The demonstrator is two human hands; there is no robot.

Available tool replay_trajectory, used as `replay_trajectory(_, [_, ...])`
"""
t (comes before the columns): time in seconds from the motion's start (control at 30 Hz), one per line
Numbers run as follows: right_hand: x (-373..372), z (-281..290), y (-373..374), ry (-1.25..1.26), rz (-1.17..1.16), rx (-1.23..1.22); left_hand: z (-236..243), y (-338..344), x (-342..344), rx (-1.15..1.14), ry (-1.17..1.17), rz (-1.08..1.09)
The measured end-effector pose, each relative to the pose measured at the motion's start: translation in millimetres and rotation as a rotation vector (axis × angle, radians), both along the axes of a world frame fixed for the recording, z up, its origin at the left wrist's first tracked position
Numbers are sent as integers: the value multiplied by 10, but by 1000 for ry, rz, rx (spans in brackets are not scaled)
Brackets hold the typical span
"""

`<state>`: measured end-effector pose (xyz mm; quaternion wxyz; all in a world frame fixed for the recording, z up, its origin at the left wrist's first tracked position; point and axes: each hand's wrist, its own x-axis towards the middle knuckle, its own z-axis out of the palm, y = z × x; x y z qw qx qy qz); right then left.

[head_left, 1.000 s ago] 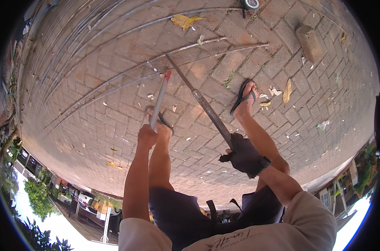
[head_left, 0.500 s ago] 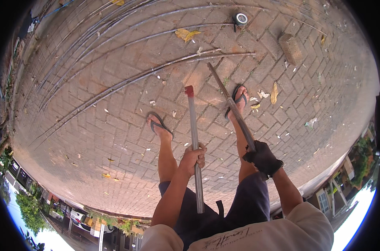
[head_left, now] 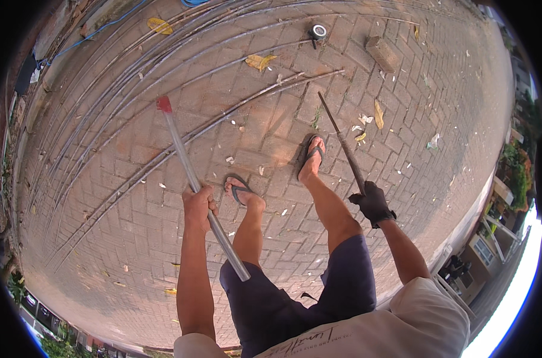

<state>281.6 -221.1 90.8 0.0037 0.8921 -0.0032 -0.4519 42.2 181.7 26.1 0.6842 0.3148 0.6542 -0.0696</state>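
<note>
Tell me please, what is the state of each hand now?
Left hand: closed, holding a grey tube with a red tip.
Right hand, gloved: closed, holding a dark bar.

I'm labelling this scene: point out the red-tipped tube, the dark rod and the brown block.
Red-tipped tube (head_left: 182, 151), head view: upper shaft.
Dark rod (head_left: 346, 148), head view: thicker section.
Brown block (head_left: 383, 55), head view: visible middle.

Rods (head_left: 163, 155): on the paving (head_left: 426, 191), upper left, extending to upper centre. Device (head_left: 319, 33): upper centre. Block (head_left: 383, 55): right of device. Pipe (head_left: 183, 152): in left hand (head_left: 198, 207), left of centre, crossing before the rods. Bar (head_left: 344, 146): in right hand (head_left: 373, 203), right of centre. Feet (head_left: 312, 156): on paving, between pipe and bar.
</note>
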Motion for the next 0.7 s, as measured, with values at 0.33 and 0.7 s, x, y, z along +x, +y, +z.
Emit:
replay_trajectory(0.33, [-1056,-2535,-548,-76,-200,-60,-1334,723,446,518,-168,-348])
replay_trajectory(0.7, [-955,-3655,-447,-197,-2,410,-3037,-1691,1341,281,-498,-139])
